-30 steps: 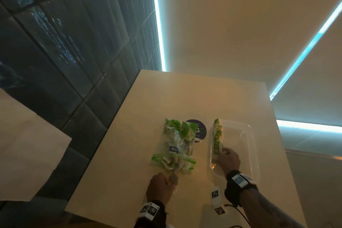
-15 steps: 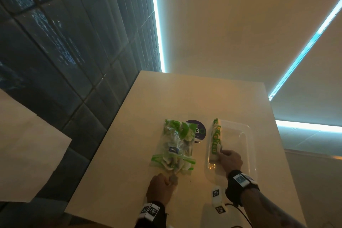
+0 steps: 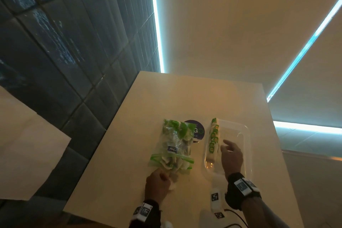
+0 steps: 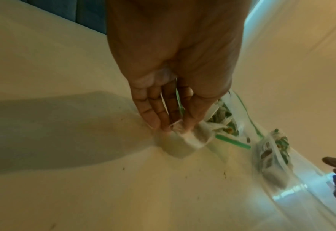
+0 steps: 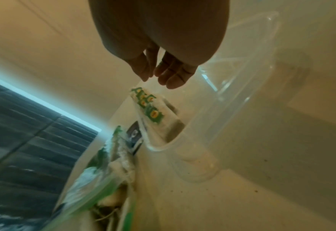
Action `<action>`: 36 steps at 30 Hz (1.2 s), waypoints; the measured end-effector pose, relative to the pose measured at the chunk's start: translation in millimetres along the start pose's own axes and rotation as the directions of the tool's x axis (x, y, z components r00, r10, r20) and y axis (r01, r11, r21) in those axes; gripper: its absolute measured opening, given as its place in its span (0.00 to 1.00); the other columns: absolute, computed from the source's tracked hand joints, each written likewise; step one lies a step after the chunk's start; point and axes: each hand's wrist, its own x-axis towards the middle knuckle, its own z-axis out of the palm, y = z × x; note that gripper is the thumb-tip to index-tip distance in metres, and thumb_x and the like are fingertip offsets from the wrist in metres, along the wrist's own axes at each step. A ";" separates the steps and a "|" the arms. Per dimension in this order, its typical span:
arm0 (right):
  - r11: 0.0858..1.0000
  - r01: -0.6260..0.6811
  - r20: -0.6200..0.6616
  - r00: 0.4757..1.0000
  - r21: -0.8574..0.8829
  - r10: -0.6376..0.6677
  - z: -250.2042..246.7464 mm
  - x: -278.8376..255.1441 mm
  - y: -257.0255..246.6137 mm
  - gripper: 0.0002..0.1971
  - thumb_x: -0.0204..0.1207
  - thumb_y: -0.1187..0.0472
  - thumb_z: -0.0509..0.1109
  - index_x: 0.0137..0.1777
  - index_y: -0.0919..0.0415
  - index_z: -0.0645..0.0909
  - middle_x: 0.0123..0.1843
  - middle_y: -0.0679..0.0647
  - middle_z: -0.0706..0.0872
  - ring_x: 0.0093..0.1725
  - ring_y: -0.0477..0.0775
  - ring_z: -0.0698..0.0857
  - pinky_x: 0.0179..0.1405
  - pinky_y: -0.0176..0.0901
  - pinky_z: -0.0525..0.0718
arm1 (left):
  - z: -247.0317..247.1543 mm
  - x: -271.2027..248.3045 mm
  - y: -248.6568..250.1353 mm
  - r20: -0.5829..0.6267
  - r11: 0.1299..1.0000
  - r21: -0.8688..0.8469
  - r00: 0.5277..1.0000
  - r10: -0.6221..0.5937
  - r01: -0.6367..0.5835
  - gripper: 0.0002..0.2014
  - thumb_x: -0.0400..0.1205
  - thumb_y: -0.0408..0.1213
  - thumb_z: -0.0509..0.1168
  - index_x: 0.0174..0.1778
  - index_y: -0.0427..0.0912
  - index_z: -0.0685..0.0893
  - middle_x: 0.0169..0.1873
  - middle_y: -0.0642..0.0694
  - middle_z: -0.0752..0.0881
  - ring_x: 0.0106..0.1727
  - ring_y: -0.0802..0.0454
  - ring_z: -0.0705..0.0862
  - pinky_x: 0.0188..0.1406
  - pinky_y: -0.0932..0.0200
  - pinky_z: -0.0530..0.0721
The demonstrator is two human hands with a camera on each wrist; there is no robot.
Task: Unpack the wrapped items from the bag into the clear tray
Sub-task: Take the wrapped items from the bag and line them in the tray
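— So where do we stand with the bag (image 3: 173, 147)?

— We see it lying flat on the table (image 3: 129, 153), just left of centre in the lower half of the head view, its green zip strip towards the bottom of the frame and green-and-white wrapped items (image 3: 175, 131) packed inside it.

— And our left hand (image 3: 157, 187)?

— It sits at the bag's near end, low in the frame. In the left wrist view our fingertips (image 4: 163, 123) pinch a white, frayed bit of wrapping (image 4: 184, 137) at the bag's mouth; we cannot tell which item it belongs to.

— What about the right hand (image 3: 231, 155)?

— We see it above the clear tray (image 3: 244, 135), right of centre, with the fingers loose and slightly spread, holding nothing.

— Is anything in the tray?

— One long wrapped item (image 3: 212, 140), white with green printing, lies along the tray's left wall, its far end poking over the rim. Our right fingers are just beside it, apart from it.

— Anything else on the table?

— A dark round sticker (image 3: 198, 131) shows between the bag and the tray, partly covered by the bag.
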 end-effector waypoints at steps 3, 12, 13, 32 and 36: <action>0.987 0.128 0.109 0.984 0.093 -0.138 1.8 -25.7 -28.4 0.07 0.78 0.66 0.71 0.53 0.57 0.86 0.47 0.54 0.88 0.44 0.52 0.87 0.49 0.51 0.89 | -10.6 1.5 5.9 0.027 0.997 -0.068 0.999 0.033 -0.032 0.07 0.73 0.33 0.67 0.30 0.46 0.81 0.32 0.50 0.86 0.36 0.52 0.83 0.37 0.59 0.82; 0.916 0.397 0.835 0.521 -0.056 -0.175 22.2 -76.4 -72.2 0.16 0.73 0.65 0.76 0.60 0.51 0.86 0.58 0.45 0.85 0.55 0.43 0.84 0.51 0.32 0.82 | -55.6 -6.2 49.4 0.225 0.897 -0.316 0.894 0.388 -0.310 0.13 0.69 0.26 0.74 0.41 0.51 0.85 0.39 0.51 0.89 0.39 0.58 0.86 0.39 0.69 0.83; 0.919 0.391 0.855 0.494 -0.055 -0.159 22.1 -78.5 -74.4 0.15 0.74 0.65 0.76 0.60 0.55 0.87 0.55 0.46 0.86 0.50 0.41 0.86 0.46 0.32 0.82 | -58.0 -7.6 53.0 0.231 0.878 -0.351 0.879 0.416 -0.324 0.14 0.69 0.28 0.75 0.43 0.51 0.86 0.41 0.50 0.90 0.40 0.59 0.86 0.40 0.68 0.83; 0.835 -0.540 0.911 0.390 0.108 0.134 1.7 -87.6 -73.2 0.15 0.77 0.69 0.70 0.62 0.74 0.78 0.51 0.65 0.85 0.45 0.58 0.85 0.49 0.49 0.85 | -56.7 -19.1 71.1 0.164 0.726 -0.663 0.910 0.380 -0.183 0.10 0.75 0.26 0.73 0.49 0.43 0.89 0.41 0.47 0.92 0.45 0.51 0.89 0.46 0.58 0.85; 0.942 -0.295 0.776 0.627 0.158 0.066 4.9 -80.6 -75.0 0.27 0.66 0.50 0.79 0.57 0.71 0.83 0.52 0.68 0.87 0.52 0.60 0.86 0.57 0.54 0.83 | -53.0 -10.6 67.7 0.078 0.787 -0.593 0.960 0.268 -0.171 0.13 0.70 0.28 0.78 0.47 0.44 0.86 0.31 0.49 0.88 0.36 0.55 0.86 0.38 0.60 0.84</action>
